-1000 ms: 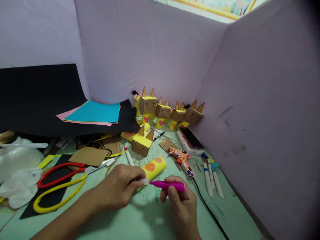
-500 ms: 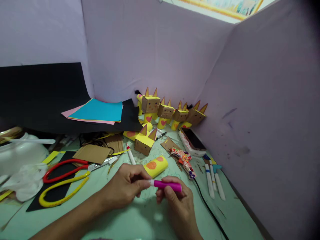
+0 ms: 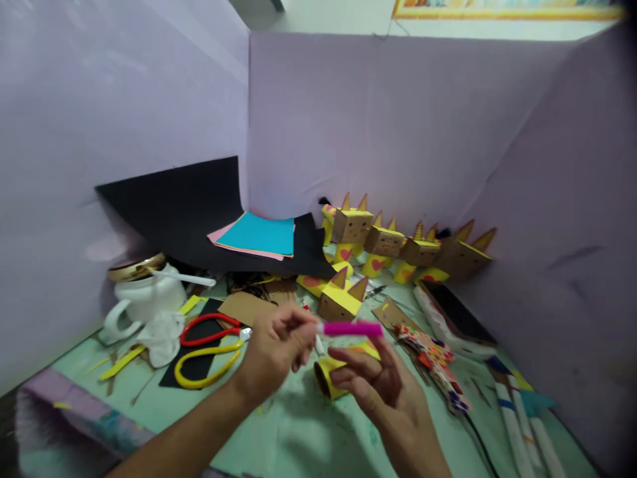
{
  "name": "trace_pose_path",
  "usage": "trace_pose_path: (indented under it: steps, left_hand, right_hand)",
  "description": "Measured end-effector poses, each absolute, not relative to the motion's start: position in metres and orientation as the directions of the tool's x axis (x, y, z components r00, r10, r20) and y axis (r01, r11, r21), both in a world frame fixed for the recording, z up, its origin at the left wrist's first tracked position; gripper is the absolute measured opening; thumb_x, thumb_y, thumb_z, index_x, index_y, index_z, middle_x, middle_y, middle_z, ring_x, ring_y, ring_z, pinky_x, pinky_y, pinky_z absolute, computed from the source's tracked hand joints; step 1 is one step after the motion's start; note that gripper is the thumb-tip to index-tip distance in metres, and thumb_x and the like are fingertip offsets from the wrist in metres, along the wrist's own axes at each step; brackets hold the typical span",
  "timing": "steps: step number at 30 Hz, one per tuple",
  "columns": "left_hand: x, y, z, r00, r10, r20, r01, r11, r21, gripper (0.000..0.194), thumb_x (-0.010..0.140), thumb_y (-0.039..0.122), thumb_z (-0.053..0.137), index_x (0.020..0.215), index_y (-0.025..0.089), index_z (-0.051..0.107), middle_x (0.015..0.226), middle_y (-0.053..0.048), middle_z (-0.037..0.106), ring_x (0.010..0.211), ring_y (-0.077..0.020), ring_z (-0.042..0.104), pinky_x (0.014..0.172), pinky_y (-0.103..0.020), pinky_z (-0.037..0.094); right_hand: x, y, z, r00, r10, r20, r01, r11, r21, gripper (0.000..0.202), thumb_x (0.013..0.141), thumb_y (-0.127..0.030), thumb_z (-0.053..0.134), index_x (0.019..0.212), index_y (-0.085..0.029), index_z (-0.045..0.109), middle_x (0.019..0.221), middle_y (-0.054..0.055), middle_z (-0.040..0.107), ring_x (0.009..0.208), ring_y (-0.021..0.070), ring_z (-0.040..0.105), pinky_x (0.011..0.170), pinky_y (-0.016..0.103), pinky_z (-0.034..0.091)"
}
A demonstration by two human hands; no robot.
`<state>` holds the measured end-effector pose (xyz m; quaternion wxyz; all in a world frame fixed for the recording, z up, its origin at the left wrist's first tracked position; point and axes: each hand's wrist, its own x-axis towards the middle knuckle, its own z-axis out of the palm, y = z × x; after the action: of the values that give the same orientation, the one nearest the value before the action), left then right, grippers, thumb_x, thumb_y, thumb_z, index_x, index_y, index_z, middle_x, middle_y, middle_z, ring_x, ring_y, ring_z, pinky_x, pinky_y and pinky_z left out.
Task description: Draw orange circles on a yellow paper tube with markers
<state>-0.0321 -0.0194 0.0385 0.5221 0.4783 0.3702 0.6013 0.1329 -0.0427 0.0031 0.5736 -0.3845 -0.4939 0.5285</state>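
Note:
My left hand (image 3: 283,342) pinches the white end of a pink marker (image 3: 352,329), which lies level above the table. My right hand (image 3: 383,392) is just below and beside its other end, fingers apart, the index finger close to or touching the marker's tip. Beneath my hands rests a yellow paper-covered tube (image 3: 326,378) with a hollow end, partly hidden by my right fingers. Behind it lies a yellow figure with a cardboard box head (image 3: 341,304) and two pointed ears. A white pen is mostly covered by my left hand.
Scissors (image 3: 206,382) with red and yellow handles lie left, near a white mug (image 3: 149,295). Coloured paper sheets (image 3: 261,234) rest on black card. Several box-headed figures (image 3: 383,242) stand behind. A patterned glue gun (image 3: 435,362), a phone (image 3: 460,309) and white markers (image 3: 512,411) are right.
The view has swung left, so the table's things appear further right. The pink marker is raised in my left hand, and my right fingers have opened from around its body.

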Motion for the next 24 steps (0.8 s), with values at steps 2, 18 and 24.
trace_pose_path:
  steps: [2,18,24]
  left_hand:
    - [-0.054,-0.013,0.042,-0.233,0.972,-0.04,-0.553,-0.098,0.827,0.008,0.077,0.012,0.059,0.069,0.012,0.06,0.054,0.001,0.055,0.038,-0.0053,0.044,0.033,-0.014,0.031]
    - [-0.149,0.01,0.04,-0.407,0.768,-0.495,-0.841,-0.103,0.531,0.027,0.081,-0.003,0.033,0.091,0.011,0.053,0.081,-0.011,0.059,0.065,-0.0152,0.063,0.047,-0.023,0.056]
    - [-0.137,0.001,0.041,-0.461,0.779,-0.424,-0.782,-0.132,0.609,0.019,0.076,-0.002,0.038,0.074,0.012,0.051,0.073,-0.01,0.061,0.059,-0.0149,0.062,0.045,-0.022,0.053]
  right_hand:
    - [0.132,-0.028,0.008,-0.1,0.974,0.203,0.062,0.21,-0.976,0.053,0.073,-0.042,0.067,0.12,-0.024,0.049,0.096,0.009,0.071,0.075,0.0216,0.068,0.064,0.033,0.053]
    - [0.082,0.013,0.032,-0.258,0.951,0.17,0.948,0.283,-0.148,0.015,0.081,-0.021,0.053,0.089,-0.02,0.066,0.081,0.009,0.072,0.074,0.0242,0.067,0.055,0.027,0.035]
    - [0.065,0.031,0.019,-0.214,0.975,0.066,0.968,0.221,-0.12,0.013,0.071,-0.008,0.061,0.083,-0.013,0.065,0.079,0.015,0.071,0.074,0.0239,0.067,0.06,0.027,0.04]
